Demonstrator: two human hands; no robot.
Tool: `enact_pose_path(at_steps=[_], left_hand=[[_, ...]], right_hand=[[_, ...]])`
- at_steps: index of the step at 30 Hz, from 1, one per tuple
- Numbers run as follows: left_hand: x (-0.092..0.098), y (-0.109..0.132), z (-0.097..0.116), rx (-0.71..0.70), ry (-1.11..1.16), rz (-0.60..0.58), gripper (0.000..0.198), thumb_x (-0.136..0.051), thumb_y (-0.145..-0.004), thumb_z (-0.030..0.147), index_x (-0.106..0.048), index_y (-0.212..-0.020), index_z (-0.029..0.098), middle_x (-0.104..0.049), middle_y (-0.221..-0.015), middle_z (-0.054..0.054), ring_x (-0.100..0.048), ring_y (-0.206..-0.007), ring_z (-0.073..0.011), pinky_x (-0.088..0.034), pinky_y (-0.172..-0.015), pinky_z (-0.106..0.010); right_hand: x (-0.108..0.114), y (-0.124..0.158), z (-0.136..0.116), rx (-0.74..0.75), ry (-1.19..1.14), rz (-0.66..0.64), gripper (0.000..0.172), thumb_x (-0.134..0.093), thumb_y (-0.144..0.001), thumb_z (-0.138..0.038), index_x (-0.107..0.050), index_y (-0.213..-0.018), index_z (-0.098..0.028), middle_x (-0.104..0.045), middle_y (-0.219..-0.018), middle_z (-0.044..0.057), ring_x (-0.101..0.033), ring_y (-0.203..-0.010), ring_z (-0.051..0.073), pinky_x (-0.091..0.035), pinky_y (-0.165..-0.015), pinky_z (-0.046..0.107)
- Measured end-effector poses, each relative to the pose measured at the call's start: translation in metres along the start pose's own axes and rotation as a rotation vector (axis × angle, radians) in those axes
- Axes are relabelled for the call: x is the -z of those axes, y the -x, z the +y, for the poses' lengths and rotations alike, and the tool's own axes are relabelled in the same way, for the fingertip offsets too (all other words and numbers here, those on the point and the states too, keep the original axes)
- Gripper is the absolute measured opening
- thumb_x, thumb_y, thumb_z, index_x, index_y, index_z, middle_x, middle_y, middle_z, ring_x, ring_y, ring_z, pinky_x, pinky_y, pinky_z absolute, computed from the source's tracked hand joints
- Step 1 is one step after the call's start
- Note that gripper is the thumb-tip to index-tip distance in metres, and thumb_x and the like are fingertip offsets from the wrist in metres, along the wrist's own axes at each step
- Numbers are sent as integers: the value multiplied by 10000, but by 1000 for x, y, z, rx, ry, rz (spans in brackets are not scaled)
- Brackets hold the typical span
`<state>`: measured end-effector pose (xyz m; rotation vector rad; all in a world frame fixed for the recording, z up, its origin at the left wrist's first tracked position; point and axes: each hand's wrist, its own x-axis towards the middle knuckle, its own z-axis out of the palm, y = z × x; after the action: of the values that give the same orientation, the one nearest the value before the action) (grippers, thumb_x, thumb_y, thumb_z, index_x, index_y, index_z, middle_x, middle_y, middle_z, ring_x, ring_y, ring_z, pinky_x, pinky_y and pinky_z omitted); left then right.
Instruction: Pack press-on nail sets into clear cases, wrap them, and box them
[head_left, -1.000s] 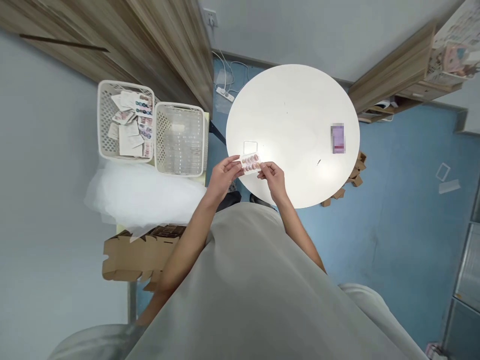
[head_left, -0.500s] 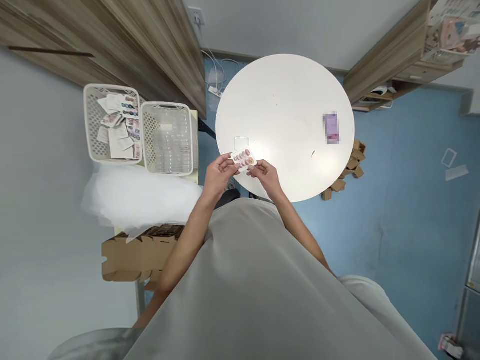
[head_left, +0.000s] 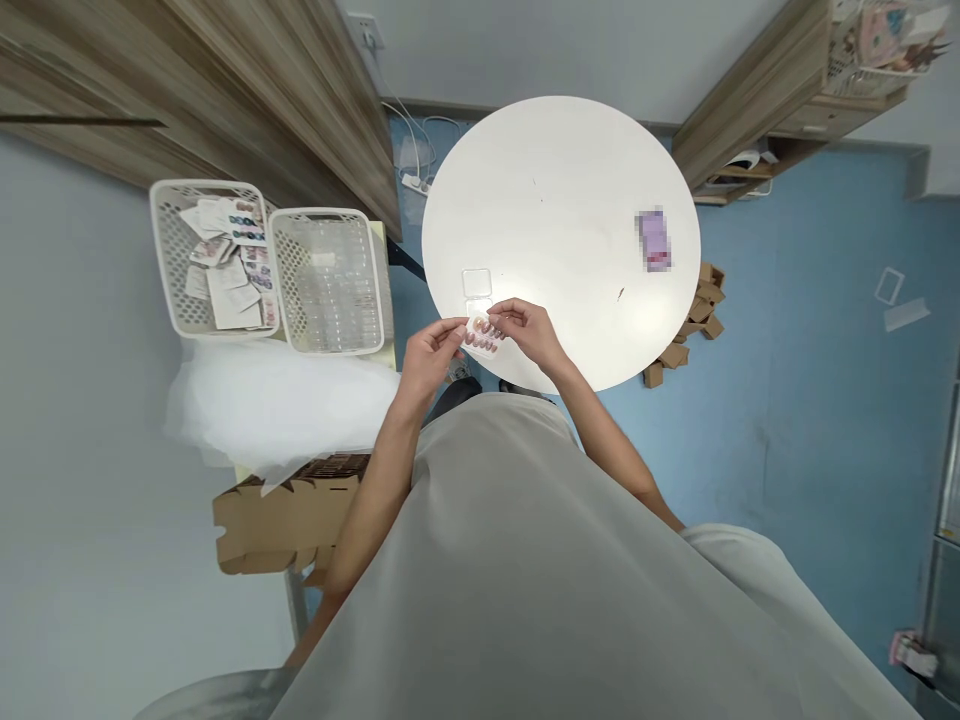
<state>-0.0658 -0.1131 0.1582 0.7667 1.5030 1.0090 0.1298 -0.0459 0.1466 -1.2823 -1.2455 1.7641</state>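
Note:
Between both hands, a white card of press-on nails (head_left: 481, 349) is held over the near left edge of the round white table. Its pinkish, glossy nails sit in two rows, with a golden one near the top. My left hand (head_left: 429, 358) pinches the card's left edge between thumb and fingers. At the upper right corner, my right hand (head_left: 529, 332) grips it with bent fingers, covering part of the nails. Just beyond the card lies an open clear plastic case (head_left: 477, 283), its nearer half partly hidden by the card and fingers.
On the round table (head_left: 562, 160) is a blurred purple item (head_left: 655, 240). To the left stand a basket of nail cards (head_left: 166, 270) and a basket of clear cases (head_left: 379, 290). White plastic wrap (head_left: 285, 400) and flattened cardboard (head_left: 262, 525) lie nearer; small brown boxes (head_left: 705, 300) are at right.
The card has been turned about half round, so the golden nail went from lower right to upper left. My right hand moved up to its upper corner. The view shifted slightly.

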Motion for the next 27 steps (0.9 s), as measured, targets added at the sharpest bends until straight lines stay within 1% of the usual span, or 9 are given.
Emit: enact_pose_path(at_steps=[2, 5, 10, 13, 17, 20, 23, 25, 27], left_hand=[[3, 0, -3, 14, 14, -5, 544, -885, -823, 615, -834, -1156, 188, -824, -1063, -114, -752, -1010, -275, -632, -787, -359], [6, 1, -10, 35, 50, -8, 572, -890, -814, 602, -817, -1197, 183, -816, -1058, -112, -757, -1009, -269, -643, -832, -385], [9, 4, -18, 35, 101, 21, 592, -906, -803, 594, -784, -1217, 190, -801, -1154, -127, -761, -1088, -276, -664, -904, -415], [11, 6, -16, 16, 98, 32, 572, -901, -814, 569, -777, -1228, 194, -792, -1191, -128, -758, -1117, -276, -676, -913, -411], [11, 9, -7, -21, 62, 34, 523, -886, -837, 540, -776, -1226, 208, -790, -1182, -107, -765, -1087, -263, -685, -897, -396], [4, 11, -2, -51, 41, -10, 480, -881, -851, 538, -776, -1192, 217, -788, -1156, -100, -768, -1041, -254, -670, -891, -396], [-7, 13, -2, -74, 34, -56, 462, -894, -849, 529, -771, -1178, 229, -783, -1140, -97, -766, -1011, -254, -646, -900, -402], [-14, 14, -3, -88, 6, -48, 461, -915, -832, 507, -762, -1170, 234, -772, -1124, -89, -759, -986, -245, -637, -896, -394], [-18, 15, -4, -99, -46, -15, 462, -931, -819, 480, -745, -1163, 235, -757, -1097, -76, -746, -953, -227, -635, -878, -377]], right_hand=[[-2, 1, -1, 5, 7, 14, 420, -843, -851, -608, -747, -1006, -230, -783, -971, 48, -737, -914, 217, -631, -846, 366], [-7, 8, 0, 1, -28, 26, 452, -859, -846, -614, -741, -1058, -232, -783, -995, 46, -741, -956, 216, -630, -858, 353], [-14, 20, 10, -39, -50, 65, 521, -870, -844, -618, -709, -1175, -250, -769, -974, 24, -717, -894, 195, -612, -810, 332], [-18, 22, 22, -63, -44, 119, 533, -862, -829, -631, -695, -1161, -250, -759, -939, 16, -702, -863, 187, -609, -793, 330], [-25, 18, 30, -101, -20, 161, 464, -809, -868, -624, -706, -1124, -251, -760, -904, 14, -701, -871, 190, -622, -808, 339], [-30, 16, 25, -128, -64, 130, 398, -768, -918, -572, -724, -1161, -260, -795, -991, 24, -738, -968, 204, -645, -869, 353], [-36, 17, 14, -177, -150, 46, 330, -721, -968, -524, -747, -1162, -259, -815, -1077, 34, -761, -1064, 216, -653, -958, 376], [-41, 19, 9, -219, -209, -1, 309, -702, -986, -516, -760, -1123, -245, -820, -1082, 43, -763, -1089, 228, -654, -981, 384], [-45, 21, 6, -252, -276, -29, 312, -707, -982, -519, -765, -1076, -227, -818, -1055, 53, -761, -1084, 241, -656, -973, 385]])
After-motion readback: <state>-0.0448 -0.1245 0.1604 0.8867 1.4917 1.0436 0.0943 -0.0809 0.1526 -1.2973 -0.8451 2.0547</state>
